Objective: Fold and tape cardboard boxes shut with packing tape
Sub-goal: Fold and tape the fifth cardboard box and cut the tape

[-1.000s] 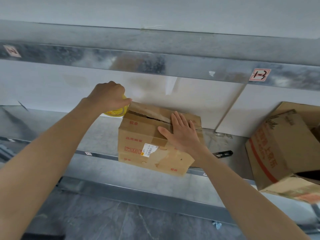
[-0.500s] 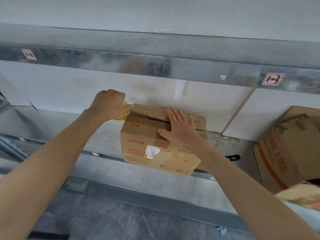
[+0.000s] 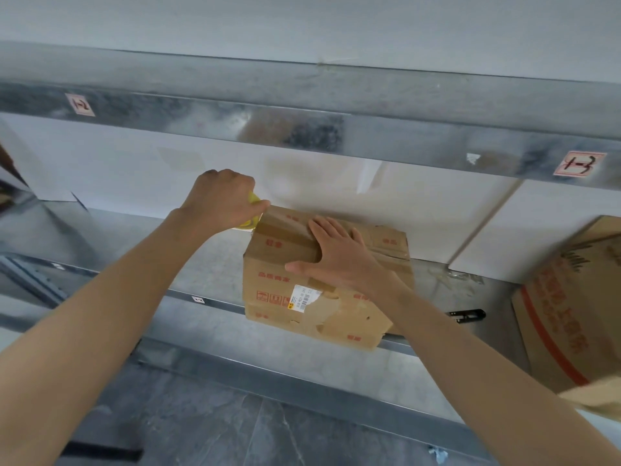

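The small cardboard box [image 3: 316, 284] sits on the metal shelf [image 3: 208, 264] with its front lower corner hanging over the shelf's edge and its top flaps folded down, so the work in hand appears to be the taping step, not the folding. At the box's upper left corner the left hand [image 3: 223, 200] is curled tightly round a yellow tape roll [image 3: 251, 211], which shows only as a sliver beneath the fingers, touching or just off the corner. A glossy strip of tape [image 3: 285, 232] seems to run from that corner across the top towards the right hand [image 3: 339, 260], which lies flat on the box's top with fingers straight and spread and the thumb down on the front face, pressing the flaps shut. Blur makes it hard to tell whether the strip is fully stuck or where it ends. The next move probably calls for firm downward pressure from the flat hand while the roll is drawn over the left edge and down the side, then a clean tear; with the box overhanging, it could tip or slide. A black tool [image 3: 467, 316] lies on the shelf just right of the box, and a larger carton [image 3: 571, 314] stands further right.
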Tool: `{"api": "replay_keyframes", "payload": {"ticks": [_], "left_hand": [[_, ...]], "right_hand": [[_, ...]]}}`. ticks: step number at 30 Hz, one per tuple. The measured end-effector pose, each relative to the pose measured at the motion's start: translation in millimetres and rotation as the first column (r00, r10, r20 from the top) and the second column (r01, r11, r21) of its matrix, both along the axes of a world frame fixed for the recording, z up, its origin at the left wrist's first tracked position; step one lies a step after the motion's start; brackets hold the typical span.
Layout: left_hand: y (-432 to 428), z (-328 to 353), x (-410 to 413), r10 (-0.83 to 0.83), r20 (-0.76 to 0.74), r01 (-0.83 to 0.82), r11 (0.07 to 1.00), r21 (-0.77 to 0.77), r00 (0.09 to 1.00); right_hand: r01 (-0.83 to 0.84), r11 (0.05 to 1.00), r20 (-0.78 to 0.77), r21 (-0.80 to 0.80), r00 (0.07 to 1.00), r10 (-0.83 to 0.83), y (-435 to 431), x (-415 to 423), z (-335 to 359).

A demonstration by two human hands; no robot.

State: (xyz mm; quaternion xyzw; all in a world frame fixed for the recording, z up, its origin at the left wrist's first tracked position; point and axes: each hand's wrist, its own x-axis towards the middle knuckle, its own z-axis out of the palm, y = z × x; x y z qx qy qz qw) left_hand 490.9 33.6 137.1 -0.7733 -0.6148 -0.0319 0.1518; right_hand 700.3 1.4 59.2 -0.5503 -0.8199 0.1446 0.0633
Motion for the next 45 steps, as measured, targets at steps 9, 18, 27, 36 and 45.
{"api": "replay_keyframes", "payload": {"ticks": [9,18,27,36,45], "left_hand": [[1.7,1.1,-25.5,0.098,-0.053,-0.104,0.985,-0.139,0.994],[5.4,-23.4,-36.8,0.156,0.019,-0.149,0.969,-0.194,0.988],[5.5,-59.6,-45.5,0.169,0.083,-0.151,0.970,-0.193,0.982],[1.9,-91.3,-50.8,0.182,0.261,-0.152,0.979,-0.133,0.948],[3.5,-97.9,-56.9,0.224,0.320,-0.158,0.963,-0.218,0.921]], "right_hand": [[-0.036,0.999,0.066,0.032,0.997,0.034,-2.5,-11.1,-31.0],[-0.046,0.999,0.129,0.002,0.991,0.046,0.0,-11.4,-37.0],[-0.039,0.999,0.148,-0.001,0.988,0.038,-1.2,-12.6,-38.3],[-0.036,0.999,0.183,-0.005,0.982,0.036,-2.9,-13.5,-33.3],[-0.062,0.995,0.187,0.078,0.981,0.046,-33.2,-83.2,-41.4]]}}
